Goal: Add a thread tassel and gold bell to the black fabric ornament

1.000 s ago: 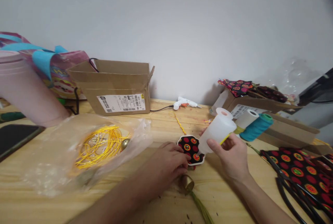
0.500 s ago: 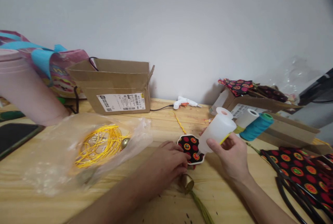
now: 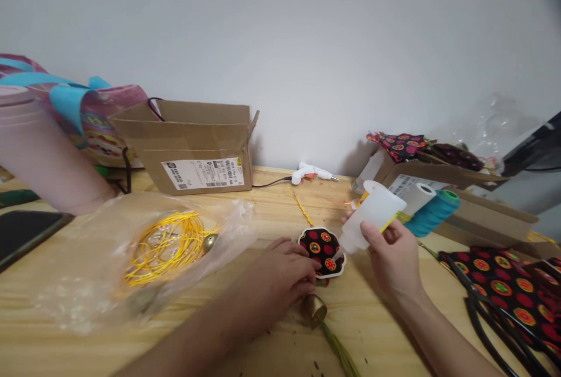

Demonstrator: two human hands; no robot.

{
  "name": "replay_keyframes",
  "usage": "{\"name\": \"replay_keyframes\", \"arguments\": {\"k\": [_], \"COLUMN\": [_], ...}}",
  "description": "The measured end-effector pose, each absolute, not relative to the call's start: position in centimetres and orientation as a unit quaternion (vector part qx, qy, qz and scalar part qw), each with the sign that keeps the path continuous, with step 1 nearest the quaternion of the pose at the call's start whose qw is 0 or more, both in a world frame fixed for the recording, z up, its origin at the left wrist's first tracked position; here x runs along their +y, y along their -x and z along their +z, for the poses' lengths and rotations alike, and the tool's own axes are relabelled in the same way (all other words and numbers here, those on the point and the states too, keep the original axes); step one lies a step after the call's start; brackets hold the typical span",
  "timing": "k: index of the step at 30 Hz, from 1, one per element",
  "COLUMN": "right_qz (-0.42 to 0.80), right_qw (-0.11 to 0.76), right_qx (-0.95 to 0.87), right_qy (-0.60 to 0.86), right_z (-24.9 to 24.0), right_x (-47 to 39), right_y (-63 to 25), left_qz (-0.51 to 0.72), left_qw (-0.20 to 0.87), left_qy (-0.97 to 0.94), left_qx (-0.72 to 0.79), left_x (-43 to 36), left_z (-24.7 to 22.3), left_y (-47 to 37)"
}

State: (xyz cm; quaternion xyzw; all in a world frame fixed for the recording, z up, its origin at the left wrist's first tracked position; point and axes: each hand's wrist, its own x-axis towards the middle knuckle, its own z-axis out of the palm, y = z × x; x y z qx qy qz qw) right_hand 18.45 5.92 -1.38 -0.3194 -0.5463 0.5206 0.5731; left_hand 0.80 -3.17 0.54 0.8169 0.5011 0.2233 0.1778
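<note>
A black patterned fabric piece [image 3: 321,248] with a white scalloped edge lies flat on the table, a twisted yellow cord loop [image 3: 302,206] at its top. The fingers of my left hand [image 3: 284,266] rest on its left edge and hold it. My right hand [image 3: 392,254] is closed around a translucent white bottle [image 3: 372,213], tilted with its nozzle tip at the fabric's right side. Below the fabric lie a brass bell cap [image 3: 316,310] and a green tassel [image 3: 339,349].
A plastic bag with yellow cord [image 3: 169,245] lies left, before a cardboard box [image 3: 197,155]. A white glue gun [image 3: 313,172] is behind. Thread spools [image 3: 433,212], black-handled scissors [image 3: 486,318] and more patterned fabric [image 3: 504,283] are right. A phone [image 3: 30,234] lies far left.
The bottle in my right hand has tipped further over to the right, its nozzle now showing against the fabric. My left hand has hardly moved.
</note>
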Motion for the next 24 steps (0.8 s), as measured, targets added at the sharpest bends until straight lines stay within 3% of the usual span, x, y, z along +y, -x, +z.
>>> {"name": "replay_keyframes", "arguments": {"k": [13,18,24], "right_qz": [0.622,0.724,0.75], "right_qw": [0.572,0.586,0.59], "right_qx": [-0.411,-0.245,-0.187], "right_qy": [0.342,0.269,0.231], "right_z": [-0.6,0.5,1.1], "right_x": [6.0,6.5,6.8], "right_y": [-17.6,-18.0,-18.6], "left_qz": [0.286,0.335,0.356], "left_qw": [0.217,0.231,0.227], "left_qy": [-0.793,-0.764,-0.728], "left_qx": [0.492,0.501,0.541], "left_x": [-3.3,-3.3,-1.9], "left_z": [0.1,-0.1,0.6], "left_y": [-0.6,-0.4,-1.3]}}
